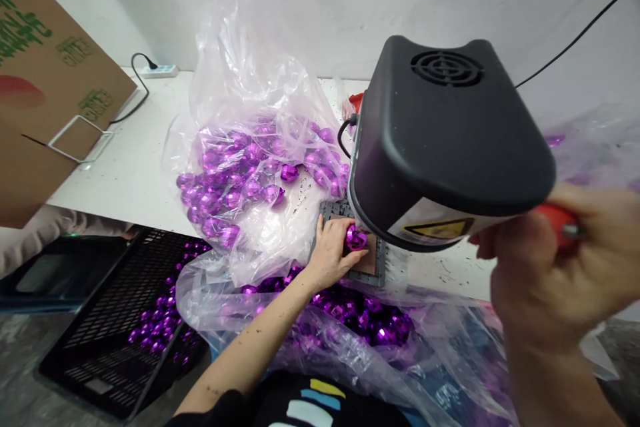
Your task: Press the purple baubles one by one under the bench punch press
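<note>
My left hand (331,250) is closed on a shiny purple faceted ball ornament (356,238), holding it over the brown pad on a dark base plate (379,273). Above and to the right of it looms a black machine housing (450,133) with a round vent and a yellow warning label. My right hand (555,273), blurred and close to the camera, is wrapped round a red lever handle (557,223) at the machine's side. The machine's working part beneath the housing is hidden.
A clear plastic bag (260,213) of purple balls lies open on the white table (150,173). Another bag (340,347) of balls is near my lap. A black crate (100,340) with balls stands below left. A cardboard box (55,93) and a power strip (160,71) are at the left.
</note>
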{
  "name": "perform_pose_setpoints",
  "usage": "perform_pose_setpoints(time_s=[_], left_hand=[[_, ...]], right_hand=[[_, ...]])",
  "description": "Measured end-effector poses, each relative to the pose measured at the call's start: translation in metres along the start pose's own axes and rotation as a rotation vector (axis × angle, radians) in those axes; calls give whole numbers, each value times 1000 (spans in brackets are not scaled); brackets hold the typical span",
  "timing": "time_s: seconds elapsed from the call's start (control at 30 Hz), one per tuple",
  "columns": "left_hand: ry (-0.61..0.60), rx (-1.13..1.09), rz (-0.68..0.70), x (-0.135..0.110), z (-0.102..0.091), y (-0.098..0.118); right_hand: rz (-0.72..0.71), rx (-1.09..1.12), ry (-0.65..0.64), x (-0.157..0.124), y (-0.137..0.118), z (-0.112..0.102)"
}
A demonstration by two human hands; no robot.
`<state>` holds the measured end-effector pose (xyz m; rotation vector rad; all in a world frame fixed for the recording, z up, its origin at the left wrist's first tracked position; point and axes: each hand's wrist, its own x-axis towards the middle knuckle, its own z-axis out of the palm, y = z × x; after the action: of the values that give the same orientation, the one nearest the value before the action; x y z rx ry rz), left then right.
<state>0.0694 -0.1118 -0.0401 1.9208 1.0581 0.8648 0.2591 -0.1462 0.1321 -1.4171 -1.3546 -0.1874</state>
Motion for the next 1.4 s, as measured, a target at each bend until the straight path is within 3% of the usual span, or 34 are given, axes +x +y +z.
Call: perform_pose_setpoints(time_s=[0.2, 0.3, 0.43, 0.6, 1.0, 1.2, 1.4], left_hand=[[15, -17, -5, -1, 0, 1], [23, -30, -17, -1, -1, 3], [20, -62, -27, -1, -2, 4], [37, -78, -15, -3, 0, 1], [36, -163, -30, -2, -2, 3], [39, -227, -91, -2, -5, 11], [7, -179, -104, 1, -9, 16]], right_hand=[[-128, 57, -54, -44, 9, -10], [-137, -33, -136, -55, 16, -12], [-216, -59, -141, -64, 23, -13], [-233, -177, -212, -71, 23, -14], [-447, -146, -255, -70, 35, -13], [-476, -98, -161, -81, 47, -4], [-483, -95, -151, -84, 49, -6]])
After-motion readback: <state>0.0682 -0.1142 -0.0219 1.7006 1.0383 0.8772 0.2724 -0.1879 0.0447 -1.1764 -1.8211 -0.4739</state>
